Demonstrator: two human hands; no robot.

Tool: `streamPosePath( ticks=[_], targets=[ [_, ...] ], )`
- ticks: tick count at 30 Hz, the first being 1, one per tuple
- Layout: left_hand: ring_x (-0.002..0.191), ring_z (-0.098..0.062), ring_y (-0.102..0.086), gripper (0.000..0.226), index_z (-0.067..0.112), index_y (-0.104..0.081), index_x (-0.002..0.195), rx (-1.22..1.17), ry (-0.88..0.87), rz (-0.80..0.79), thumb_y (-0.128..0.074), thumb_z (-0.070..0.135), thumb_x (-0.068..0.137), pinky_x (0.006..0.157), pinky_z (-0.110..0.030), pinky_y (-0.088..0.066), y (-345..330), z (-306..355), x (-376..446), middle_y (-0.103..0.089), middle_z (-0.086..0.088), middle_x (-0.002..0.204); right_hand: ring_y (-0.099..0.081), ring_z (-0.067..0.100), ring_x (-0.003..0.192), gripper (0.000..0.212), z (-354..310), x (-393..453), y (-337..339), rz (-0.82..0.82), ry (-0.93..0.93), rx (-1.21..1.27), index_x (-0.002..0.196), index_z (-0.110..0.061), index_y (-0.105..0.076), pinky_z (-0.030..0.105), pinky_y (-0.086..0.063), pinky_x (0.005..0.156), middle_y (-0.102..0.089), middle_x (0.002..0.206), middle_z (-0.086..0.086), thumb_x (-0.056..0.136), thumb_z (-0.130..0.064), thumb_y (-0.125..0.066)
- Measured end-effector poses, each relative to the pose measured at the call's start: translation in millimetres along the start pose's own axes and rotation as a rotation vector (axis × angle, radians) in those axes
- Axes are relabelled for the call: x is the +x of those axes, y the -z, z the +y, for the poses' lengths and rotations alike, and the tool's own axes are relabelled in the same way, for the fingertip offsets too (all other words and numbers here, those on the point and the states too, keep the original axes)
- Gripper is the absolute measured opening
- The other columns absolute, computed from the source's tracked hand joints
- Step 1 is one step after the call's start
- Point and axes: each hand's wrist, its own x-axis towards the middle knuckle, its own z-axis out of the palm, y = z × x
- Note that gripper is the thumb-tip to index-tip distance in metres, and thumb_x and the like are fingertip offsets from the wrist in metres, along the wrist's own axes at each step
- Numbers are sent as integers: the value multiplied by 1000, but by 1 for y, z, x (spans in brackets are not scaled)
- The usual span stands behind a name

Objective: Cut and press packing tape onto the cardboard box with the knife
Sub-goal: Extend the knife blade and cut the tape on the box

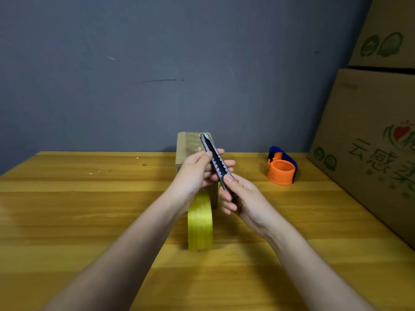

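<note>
Two stacked cartons [368, 135] fill three o'clock; the wooden table [67, 209] carries the cardboard box [187, 149] at twelve, a yellow tape roll [199, 223] standing just before it, an orange dispenser [281, 169] at two; both hands clamp the knife [215, 162] above the box, left hand [198, 173] around the upper body, right hand [240, 196] on the butt; whether the blade is out, I cannot tell; sliding it out towards the left fingers risks a cut.
</note>
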Motion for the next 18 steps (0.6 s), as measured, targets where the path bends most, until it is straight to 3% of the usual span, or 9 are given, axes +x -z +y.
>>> streamPosePath(
  ticks=[10, 18],
  targets=[
    [78, -9, -73, 38, 5, -55, 125, 1, -16, -61, -27, 21, 104, 61, -14, -53, -4, 0, -2, -71, -13, 102, -35, 8, 37, 26, -3, -2, 0, 84, -8, -88, 92, -5, -54, 22, -37, 41, -46, 50, -3, 99, -25, -39],
    [87, -11, -72, 34, 11, -58, 119, 91, -42, -73, -30, 22, 104, 73, -17, -56, -8, -1, -5, -73, -9, 104, -40, 11, 38, 37, -6, -7, -3, 241, -33, -215, 78, -7, -60, 23, -40, 43, -50, 47, 2, 94, -39, -47]
  ],
)
